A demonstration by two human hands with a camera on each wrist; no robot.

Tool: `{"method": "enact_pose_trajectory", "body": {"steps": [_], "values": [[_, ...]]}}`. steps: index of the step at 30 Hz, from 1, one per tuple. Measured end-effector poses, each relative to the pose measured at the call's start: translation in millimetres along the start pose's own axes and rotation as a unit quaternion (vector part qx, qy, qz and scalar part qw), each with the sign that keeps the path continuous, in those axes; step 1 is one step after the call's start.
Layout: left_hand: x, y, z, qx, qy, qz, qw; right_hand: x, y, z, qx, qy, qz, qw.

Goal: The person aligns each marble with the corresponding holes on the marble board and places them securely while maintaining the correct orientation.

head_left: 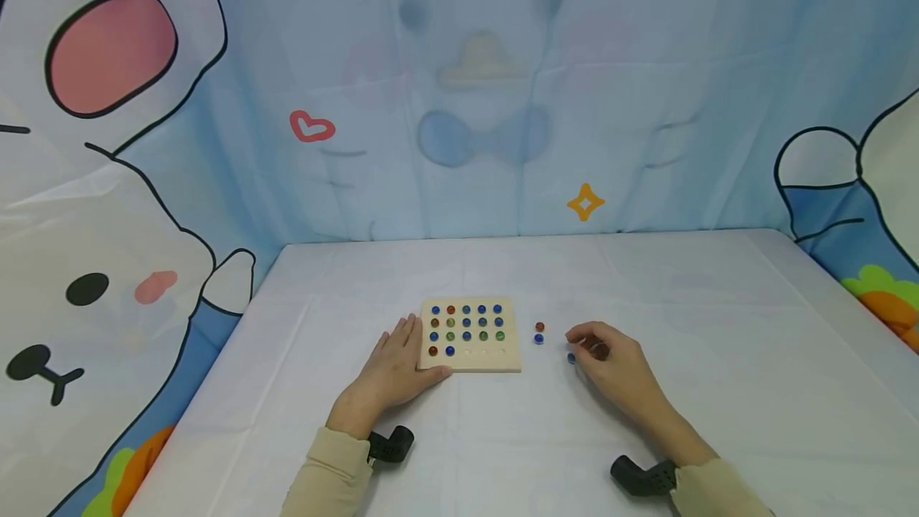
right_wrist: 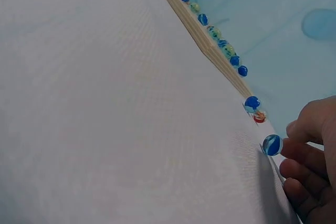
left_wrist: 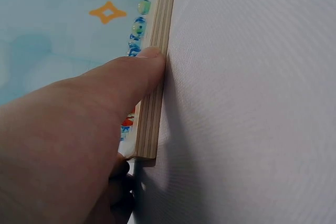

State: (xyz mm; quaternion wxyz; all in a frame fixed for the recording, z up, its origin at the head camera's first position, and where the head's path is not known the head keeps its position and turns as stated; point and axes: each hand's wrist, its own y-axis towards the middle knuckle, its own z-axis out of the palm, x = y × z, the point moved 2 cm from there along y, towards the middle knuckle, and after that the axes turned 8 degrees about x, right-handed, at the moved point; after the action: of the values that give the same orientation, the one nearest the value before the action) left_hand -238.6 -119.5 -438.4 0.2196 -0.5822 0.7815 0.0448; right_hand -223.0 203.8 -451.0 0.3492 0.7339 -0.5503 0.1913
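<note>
A pale wooden board (head_left: 470, 363) lies on the white-covered table, with rows of glass marbles, mostly blue with some green and reddish ones, in its hollows. Two marbles sit at the left of its front row; bare hollows show to their right. My left hand (head_left: 391, 373) rests along the board's left side, fingers straight, its thumb (left_wrist: 144, 69) against the front edge. My right hand (head_left: 617, 365) is right of the board, fingers loosely bent beside a blue marble (right_wrist: 272, 145). That marble is at the fingertips, not between thumb and finger; whether they touch I cannot tell.
Between the board and my right hand lie a reddish marble (head_left: 540, 327) and another blue marble (head_left: 538, 339). White cloth (head_left: 718, 325) covers the table. A blue cartoon-print curtain (head_left: 646, 102) hangs behind it and at both sides.
</note>
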Motion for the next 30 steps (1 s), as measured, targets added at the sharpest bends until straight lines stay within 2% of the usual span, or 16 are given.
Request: {"method": "enact_pose_trajectory", "body": {"steps": [15,30], "values": [[0.2,0.2,0.1,-0.001,-0.003,0.008,1.0,-0.8,-1.7,-0.5,0.04,-0.029,0.0,0.999],[0.8,-0.5,0.5,-0.001,-0.007,0.008,0.9999,-4.0,-2.7,2.8,0.033,-0.029,-0.031,0.999]]}}
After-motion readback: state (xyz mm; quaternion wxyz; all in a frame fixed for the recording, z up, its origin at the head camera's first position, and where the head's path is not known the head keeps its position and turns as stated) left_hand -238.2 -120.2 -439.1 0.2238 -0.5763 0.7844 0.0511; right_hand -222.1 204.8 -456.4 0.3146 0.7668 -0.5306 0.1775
